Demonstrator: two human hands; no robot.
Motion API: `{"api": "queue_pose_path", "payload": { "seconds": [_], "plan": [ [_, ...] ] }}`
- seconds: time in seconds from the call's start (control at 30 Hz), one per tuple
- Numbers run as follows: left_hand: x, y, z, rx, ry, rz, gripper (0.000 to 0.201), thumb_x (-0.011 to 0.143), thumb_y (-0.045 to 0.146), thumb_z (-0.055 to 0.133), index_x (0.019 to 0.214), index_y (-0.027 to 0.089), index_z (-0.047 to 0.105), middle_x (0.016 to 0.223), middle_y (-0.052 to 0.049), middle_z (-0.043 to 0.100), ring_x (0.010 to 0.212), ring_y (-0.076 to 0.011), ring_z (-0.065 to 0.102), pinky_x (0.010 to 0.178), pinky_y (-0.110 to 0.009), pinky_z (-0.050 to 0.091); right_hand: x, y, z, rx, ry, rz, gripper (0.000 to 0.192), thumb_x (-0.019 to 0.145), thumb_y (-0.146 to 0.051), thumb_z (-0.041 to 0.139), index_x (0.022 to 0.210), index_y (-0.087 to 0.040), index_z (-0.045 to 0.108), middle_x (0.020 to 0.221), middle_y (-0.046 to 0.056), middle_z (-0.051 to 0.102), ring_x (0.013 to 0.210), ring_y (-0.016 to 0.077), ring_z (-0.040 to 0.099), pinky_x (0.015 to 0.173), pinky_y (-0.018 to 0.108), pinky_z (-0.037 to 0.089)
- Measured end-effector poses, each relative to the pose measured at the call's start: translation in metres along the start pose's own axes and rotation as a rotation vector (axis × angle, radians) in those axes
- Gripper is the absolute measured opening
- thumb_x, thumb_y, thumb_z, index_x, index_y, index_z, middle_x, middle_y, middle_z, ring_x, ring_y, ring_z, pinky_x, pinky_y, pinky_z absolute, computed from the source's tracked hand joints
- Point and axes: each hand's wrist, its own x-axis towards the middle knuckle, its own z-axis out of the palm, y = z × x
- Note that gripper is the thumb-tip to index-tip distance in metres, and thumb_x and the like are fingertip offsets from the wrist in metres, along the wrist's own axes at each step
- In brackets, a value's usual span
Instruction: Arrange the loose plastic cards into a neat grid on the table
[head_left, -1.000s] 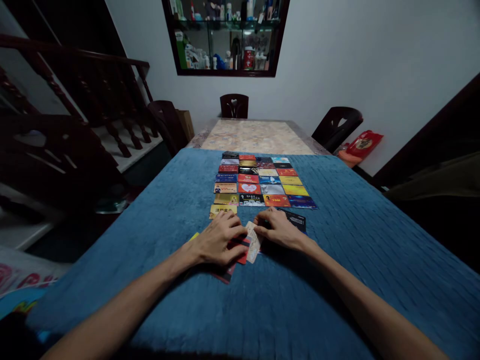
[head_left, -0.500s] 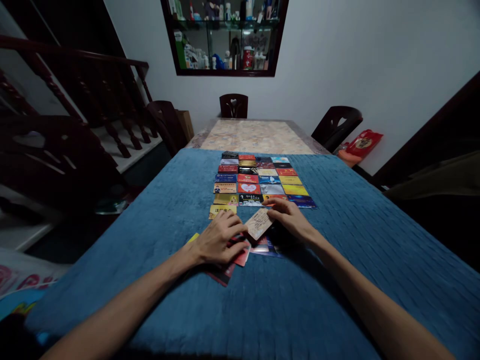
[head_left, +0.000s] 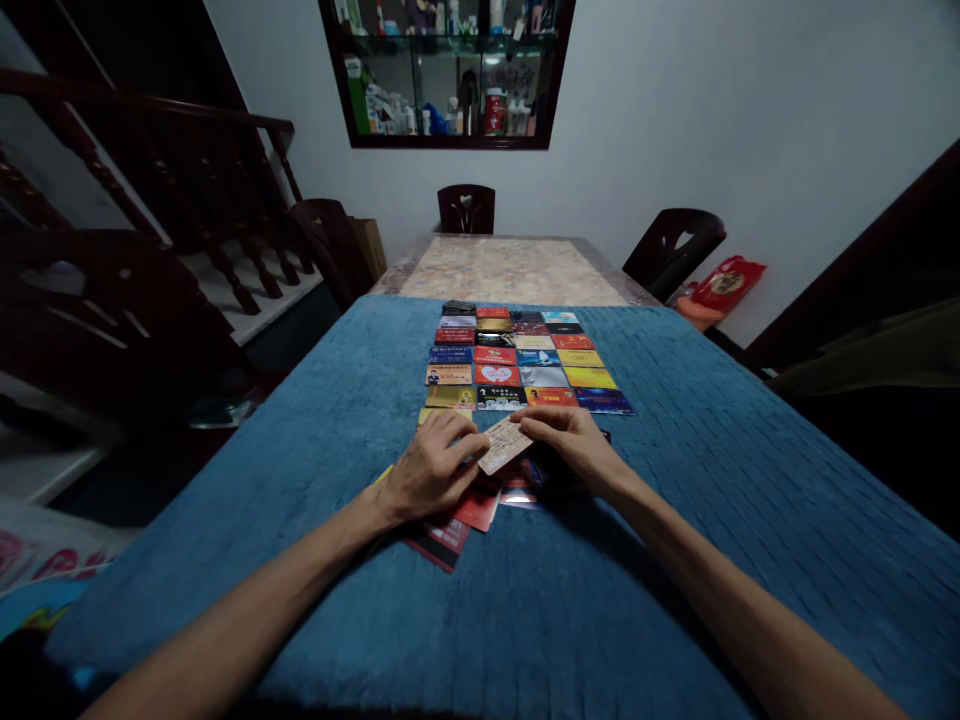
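A pale card (head_left: 504,445) covered in small print is held tilted above the blue cloth. My right hand (head_left: 577,447) pinches its right end between thumb and fingers. At the card's left end, the fingertips of my left hand (head_left: 435,465) close on its edge. Below the left hand lies a loose pile of red cards (head_left: 474,508), partly covered by it. More dark and blue cards (head_left: 517,488) lie under the held card, half hidden by my right hand. Just beyond my left fingers, a yellow card (head_left: 431,414) is mostly covered.
Ahead, several cards (head_left: 498,376) lie face up in neat rows and columns on the blue cloth (head_left: 337,400). Past the cloth is the bare patterned tabletop (head_left: 510,268). Dark wooden chairs (head_left: 466,208) stand around the table, and a red bag (head_left: 727,285) is at the right.
The pale card has shifted slightly left and turned flatter. My right hand has moved left with it, and my left fingers have come onto its left end.
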Motion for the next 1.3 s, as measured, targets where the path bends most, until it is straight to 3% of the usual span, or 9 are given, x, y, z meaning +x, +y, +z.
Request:
{"api": "queue_pose_path", "payload": {
  "seconds": [0.17,0.33,0.53,0.73,0.9,1.0,1.13,1.3],
  "plan": [
    [-0.001,-0.004,0.003,-0.03,0.102,-0.042,0.018,0.094,0.015,0.046,0.098,0.018,0.064,0.092,-0.008,0.067,0.09,-0.0206,0.059,0.082,-0.038,0.048,-0.001,-0.003,0.001,-0.048,-0.005,-0.048,0.045,0.081,-0.061,0.062,0.095,-0.02,0.076,0.092,0.008,0.074,0.091,0.0229,0.065,0.084,0.037,0.049],
    [-0.002,-0.01,0.006,-0.188,0.214,-0.176,0.014,0.094,0.017,0.051,0.095,0.018,0.065,0.091,-0.007,0.071,0.09,-0.0202,0.064,0.085,-0.037,0.051,0.0,0.0,0.002,-0.103,-0.019,-0.128,0.04,0.082,-0.054,0.06,0.098,-0.02,0.072,0.088,0.006,0.07,0.087,0.0216,0.062,0.084,0.037,0.048],
    [-0.002,-0.012,0.008,-0.288,0.208,-0.406,0.013,0.088,0.02,0.061,0.097,0.017,0.07,0.091,-0.005,0.073,0.08,-0.0173,0.066,0.073,-0.03,0.053,0.004,0.008,0.004,-0.166,-0.001,-0.18,0.026,0.082,-0.045,0.057,0.085,-0.021,0.068,0.087,0.005,0.068,0.084,0.0208,0.061,0.082,0.036,0.047],
    [0.001,-0.011,0.006,-0.325,0.177,-0.506,0.012,0.086,0.02,0.062,0.092,0.016,0.073,0.08,-0.002,0.073,0.07,-0.0136,0.062,0.07,-0.026,0.051,0.003,0.014,0.005,-0.182,0.014,-0.157,0.026,0.081,-0.046,0.059,0.082,-0.02,0.065,0.083,0.003,0.065,0.079,0.019,0.059,0.075,0.033,0.048],
    [0.001,-0.011,0.007,-0.372,0.183,-0.521,0.018,0.086,0.021,0.059,0.095,0.015,0.074,0.084,-0.004,0.074,0.073,-0.015,0.065,0.069,-0.025,0.051,0.003,0.016,0.008,-0.045,-0.031,-0.162,0.027,0.082,-0.046,0.061,0.088,-0.02,0.066,0.087,0.004,0.069,0.08,0.0193,0.062,0.077,0.034,0.049],
    [0.0,-0.011,0.007,-0.386,0.184,-0.521,0.024,0.086,0.021,0.059,0.106,0.016,0.072,0.087,-0.004,0.074,0.075,-0.0149,0.066,0.071,-0.025,0.052,0.002,0.019,0.01,-0.029,0.003,-0.185,0.026,0.081,-0.043,0.063,0.094,-0.021,0.065,0.092,0.005,0.07,0.084,0.02,0.064,0.079,0.035,0.051],
    [-0.002,-0.01,0.007,-0.36,0.155,-0.496,0.035,0.087,0.017,0.057,0.121,0.016,0.065,0.082,-0.002,0.071,0.071,-0.0133,0.063,0.07,-0.024,0.052,-0.002,0.018,0.012,-0.148,0.051,-0.214,0.032,0.084,-0.039,0.06,0.112,-0.022,0.061,0.085,0.002,0.069,0.077,0.0189,0.063,0.073,0.034,0.051],
    [-0.004,-0.011,0.008,-0.322,0.152,-0.429,0.032,0.09,0.018,0.055,0.121,0.015,0.062,0.091,-0.004,0.072,0.076,-0.0144,0.066,0.075,-0.027,0.054,-0.01,0.015,0.016,-0.37,0.033,-0.305,0.037,0.089,-0.028,0.053,0.126,-0.023,0.054,0.078,-0.001,0.066,0.069,0.0159,0.06,0.069,0.031,0.049]
  ]
}}
